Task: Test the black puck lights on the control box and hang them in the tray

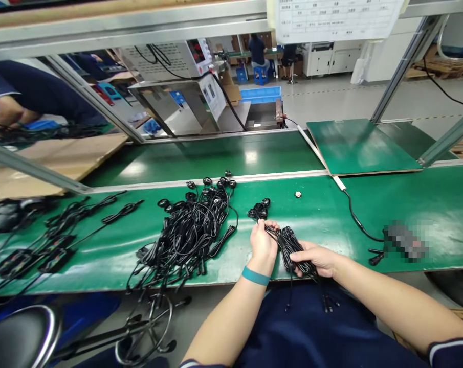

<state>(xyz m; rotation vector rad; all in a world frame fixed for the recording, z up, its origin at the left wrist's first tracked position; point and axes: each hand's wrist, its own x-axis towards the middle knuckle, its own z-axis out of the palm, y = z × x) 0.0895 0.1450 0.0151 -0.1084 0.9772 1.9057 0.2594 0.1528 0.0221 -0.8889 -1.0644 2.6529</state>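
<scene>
from where i am standing, the person at the green table (269, 266) is holding one looped bundle of black cable (287, 241) with both hands, just above the near edge; the left hand (262, 240), wearing a teal wristband (255, 276), is closing its fingers round the upper end of the bundle; the right hand (316, 257) is clamping the lower part, thumb lying across the top; the two hands are working near each other but are not touching; loose cable ends (326, 305) are hanging below the right hand, over the table edge; a small cluster of round black heads (259, 208) is resting on the table just beyond the left hand.

to the left of the hands, a large heap of black cables (196, 227) is lying tangled, round heads showing at its far side; further left, more cables with flat black boxes (57, 255) are lying in a loose spread; a small pale object (298, 194), too small to identify, is sitting beyond the bundle; on the right, a dark block (405, 241), blurred over, is lying near a black cord (356, 217); behind it, a green board (364, 145) is lying flat; at far left, a co-worker's hand (8, 110) is reaching among dark cables.
</scene>
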